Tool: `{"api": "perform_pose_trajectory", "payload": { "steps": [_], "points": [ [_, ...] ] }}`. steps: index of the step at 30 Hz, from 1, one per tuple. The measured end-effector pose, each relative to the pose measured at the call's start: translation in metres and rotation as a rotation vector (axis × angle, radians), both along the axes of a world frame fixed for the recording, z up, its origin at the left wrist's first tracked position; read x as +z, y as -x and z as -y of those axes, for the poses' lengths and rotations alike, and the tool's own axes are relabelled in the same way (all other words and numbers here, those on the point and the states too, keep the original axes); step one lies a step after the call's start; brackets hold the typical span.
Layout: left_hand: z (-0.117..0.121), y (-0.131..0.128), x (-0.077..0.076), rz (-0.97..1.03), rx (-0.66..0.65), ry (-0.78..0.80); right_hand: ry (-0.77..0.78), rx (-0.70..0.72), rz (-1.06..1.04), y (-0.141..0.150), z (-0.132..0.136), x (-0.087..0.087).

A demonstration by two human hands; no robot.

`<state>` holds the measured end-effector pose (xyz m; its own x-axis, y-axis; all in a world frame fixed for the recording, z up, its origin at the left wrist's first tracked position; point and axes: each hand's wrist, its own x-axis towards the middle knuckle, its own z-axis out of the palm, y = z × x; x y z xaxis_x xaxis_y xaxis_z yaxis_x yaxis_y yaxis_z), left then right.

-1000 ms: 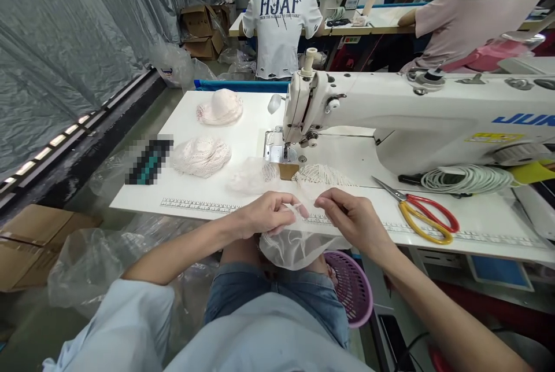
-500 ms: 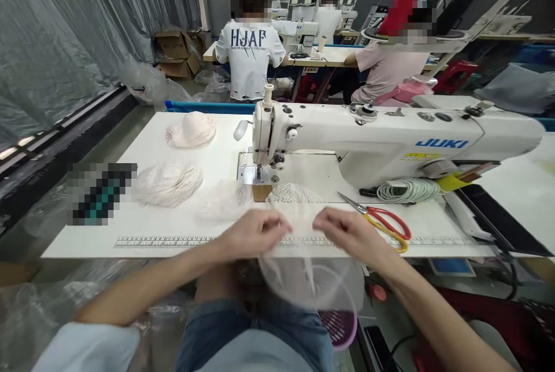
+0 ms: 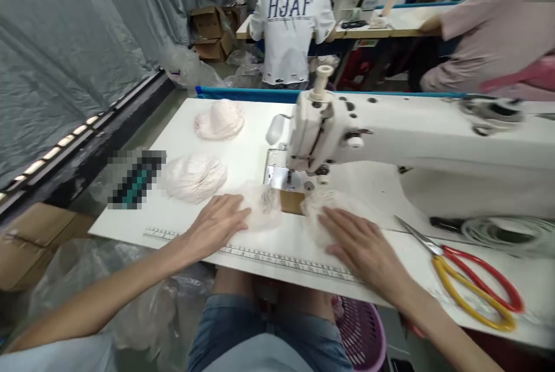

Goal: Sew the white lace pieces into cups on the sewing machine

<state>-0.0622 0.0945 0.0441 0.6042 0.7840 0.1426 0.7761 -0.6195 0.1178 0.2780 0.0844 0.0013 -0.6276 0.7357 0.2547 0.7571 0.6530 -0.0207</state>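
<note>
My left hand (image 3: 214,226) lies flat with fingers stretched out on the white table (image 3: 243,152), its fingertips on a sheer white net piece (image 3: 264,210). My right hand (image 3: 362,242) also lies flat, fingers spread, pressing on another white net piece (image 3: 323,210) just right of the needle plate (image 3: 280,176). Both pieces sit in front of the white sewing machine (image 3: 390,135), whose head stands directly behind my hands.
Two heaps of pale pink-white net caps (image 3: 195,176) (image 3: 220,119) lie at the left of the table. Red-and-yellow scissors (image 3: 472,276) and a coiled cord (image 3: 511,233) lie at the right. A purple basket (image 3: 362,337) sits under the table. Other people sit at tables behind.
Both hands let go of the sheer piece held at the table edge and moved forward onto the table, now flat on the net pieces by the needle. The camera moved closer.
</note>
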Motion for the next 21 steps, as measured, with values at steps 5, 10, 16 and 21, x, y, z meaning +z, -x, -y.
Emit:
{"api": "perform_pose_trajectory", "payload": {
  "steps": [5, 10, 16, 21],
  "points": [
    [-0.001, -0.024, -0.008, -0.084, 0.009, 0.086, -0.122, -0.238, 0.068, -0.03, -0.032, -0.013],
    [-0.005, -0.045, -0.008, 0.002, -0.061, 0.074, -0.152, -0.252, -0.015, 0.012, -0.025, 0.013],
    [-0.048, -0.035, -0.011, 0.097, 0.126, 0.052, 0.067, -0.165, -0.346, 0.09, -0.042, 0.007],
    [-0.074, -0.031, -0.017, 0.217, 0.149, 0.199, 0.218, -0.162, -0.566, 0.105, -0.056, 0.006]
  ]
}}
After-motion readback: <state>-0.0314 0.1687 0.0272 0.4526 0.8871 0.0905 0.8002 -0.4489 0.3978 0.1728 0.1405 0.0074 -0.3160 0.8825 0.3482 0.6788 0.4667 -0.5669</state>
